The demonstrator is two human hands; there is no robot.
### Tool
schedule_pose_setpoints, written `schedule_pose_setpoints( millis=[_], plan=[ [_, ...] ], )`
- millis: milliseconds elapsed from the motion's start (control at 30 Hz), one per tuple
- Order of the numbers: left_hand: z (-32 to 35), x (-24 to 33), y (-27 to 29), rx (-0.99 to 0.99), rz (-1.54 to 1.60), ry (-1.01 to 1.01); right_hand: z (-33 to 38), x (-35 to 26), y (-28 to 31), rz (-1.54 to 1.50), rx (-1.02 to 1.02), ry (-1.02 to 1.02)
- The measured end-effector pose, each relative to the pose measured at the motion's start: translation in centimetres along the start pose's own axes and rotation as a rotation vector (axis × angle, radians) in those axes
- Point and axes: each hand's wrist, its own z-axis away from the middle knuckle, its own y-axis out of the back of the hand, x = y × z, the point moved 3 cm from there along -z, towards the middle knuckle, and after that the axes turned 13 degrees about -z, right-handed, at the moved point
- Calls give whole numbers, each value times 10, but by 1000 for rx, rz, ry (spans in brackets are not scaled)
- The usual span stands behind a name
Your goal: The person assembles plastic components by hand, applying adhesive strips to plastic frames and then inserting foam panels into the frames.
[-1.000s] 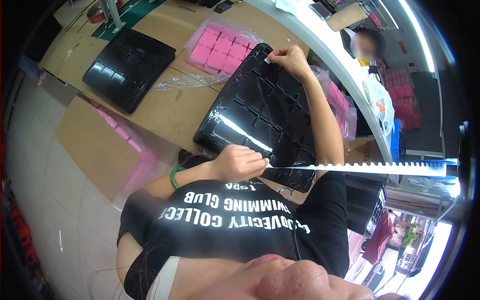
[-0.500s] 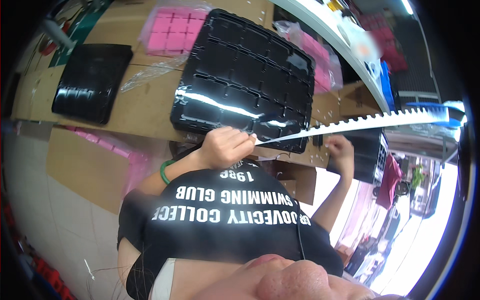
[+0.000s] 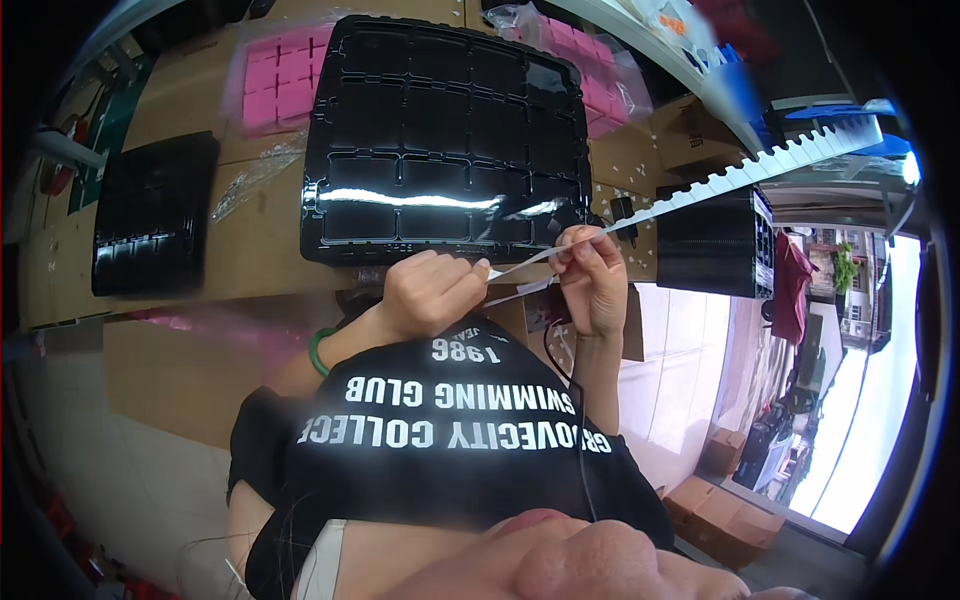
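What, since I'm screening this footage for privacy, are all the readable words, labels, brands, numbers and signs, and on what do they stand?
Black shirt: white lettering and a number, upside down but readable; not copied out here.
Cardboard, upper left: small dark marking, too small to read.
White bag, upper right: orange marks, too blurred to read.
White strip: none visible.

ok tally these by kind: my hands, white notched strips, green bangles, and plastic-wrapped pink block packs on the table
Hands: 2
White notched strip: 1
Green bangle: 1
Plastic-wrapped pink block packs: 2
Total: 6
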Motion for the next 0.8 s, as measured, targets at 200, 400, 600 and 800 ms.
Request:
schedule_pose_setpoints(
  millis=[200, 400, 600, 800],
  plan=[
    [5, -10, 19, 126, -85, 115, -22, -18, 4, 300, -15, 47],
    [9, -3, 19, 153, -36, 104, -48, -12, -18, 239, -228, -136],
    [13, -2, 25, 122, -76, 77, -42, 7, -6, -81, -304, -158],
    [10, -4, 32, 142, -75, 11, -66, 2, -10, 141, -182, -61]
  ],
)
